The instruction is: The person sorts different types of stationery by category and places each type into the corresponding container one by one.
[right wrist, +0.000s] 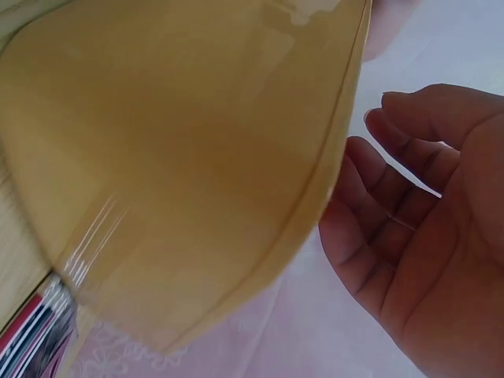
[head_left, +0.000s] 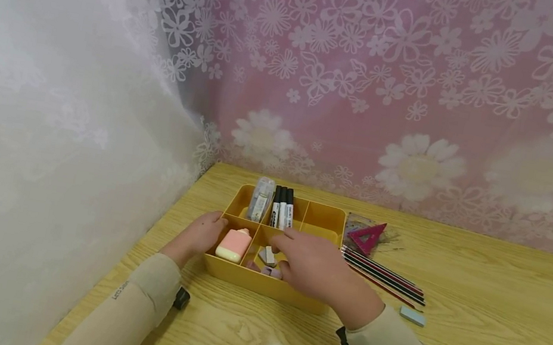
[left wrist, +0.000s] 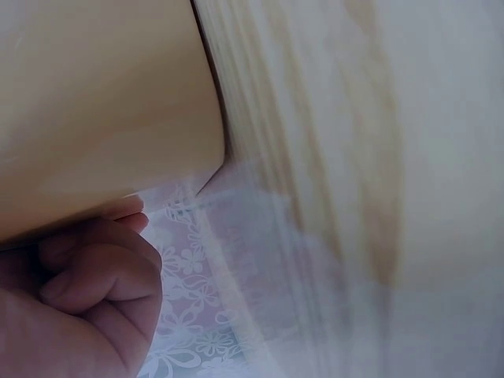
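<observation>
A yellow divided box (head_left: 259, 283) stands on the table. My left hand (head_left: 201, 234) grips its left side wall; in the left wrist view the fingers of that hand (left wrist: 98, 291) curl up against the wall. A pink and cream bottle-shaped item (head_left: 234, 244) lies in the front left compartment beside it. Over the front compartment to the right hovers my right hand (head_left: 315, 268), above a grey-and-white eraser (head_left: 270, 256) and small pinkish pieces (head_left: 271, 272). Seen from the right wrist, the fingers of this hand (right wrist: 441, 228) are loosely bent, with nothing visible between them.
Black-capped markers (head_left: 283, 207) and a clear plastic case (head_left: 260, 200) fill back compartments. Right of the box lie several pencils (head_left: 385, 276), a magenta set square (head_left: 367, 238) and a light blue eraser (head_left: 412, 316). A floral curtain (head_left: 350, 118) hangs behind the table.
</observation>
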Tool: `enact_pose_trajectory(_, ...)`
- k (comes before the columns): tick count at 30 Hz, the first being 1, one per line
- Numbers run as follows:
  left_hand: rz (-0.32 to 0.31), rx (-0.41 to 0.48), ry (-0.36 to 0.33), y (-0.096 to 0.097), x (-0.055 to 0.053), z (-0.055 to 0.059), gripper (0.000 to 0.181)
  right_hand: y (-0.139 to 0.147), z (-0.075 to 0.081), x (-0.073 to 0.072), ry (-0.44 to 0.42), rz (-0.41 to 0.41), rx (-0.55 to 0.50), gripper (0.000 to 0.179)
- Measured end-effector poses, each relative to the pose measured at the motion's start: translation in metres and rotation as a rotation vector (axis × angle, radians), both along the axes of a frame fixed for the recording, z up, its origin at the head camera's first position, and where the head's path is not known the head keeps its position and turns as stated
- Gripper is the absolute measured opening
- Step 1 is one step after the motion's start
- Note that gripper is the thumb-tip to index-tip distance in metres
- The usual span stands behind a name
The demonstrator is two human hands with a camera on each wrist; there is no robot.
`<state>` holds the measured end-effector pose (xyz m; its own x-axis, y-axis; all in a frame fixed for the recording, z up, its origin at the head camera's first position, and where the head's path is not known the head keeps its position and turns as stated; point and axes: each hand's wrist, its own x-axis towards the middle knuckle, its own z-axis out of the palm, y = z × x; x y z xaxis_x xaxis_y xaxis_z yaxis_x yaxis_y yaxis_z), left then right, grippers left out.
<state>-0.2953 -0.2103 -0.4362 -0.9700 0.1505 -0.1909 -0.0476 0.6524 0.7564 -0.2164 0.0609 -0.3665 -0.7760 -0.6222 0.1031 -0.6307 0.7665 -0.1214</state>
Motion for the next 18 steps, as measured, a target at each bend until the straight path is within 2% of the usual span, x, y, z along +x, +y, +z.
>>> enact_pose_trajectory(7, -0.009, 0.006, 0.008, -0.002, 0.000, 0.001, 0.048, 0.033, -0.004, -0.001, -0.010, -0.046, -0.018, 0.019)
enact_pose_trajectory(10, -0.012, 0.000, 0.019, -0.001, 0.000, 0.002, 0.048, 0.055, -0.004, -0.003, -0.022, -0.070, -0.016, 0.015)
enact_pose_trajectory(18, -0.015, 0.005, 0.020, -0.002, 0.000, 0.003, 0.046, 0.120, -0.010, 0.003, 0.030, -0.124, 0.006, 0.013)
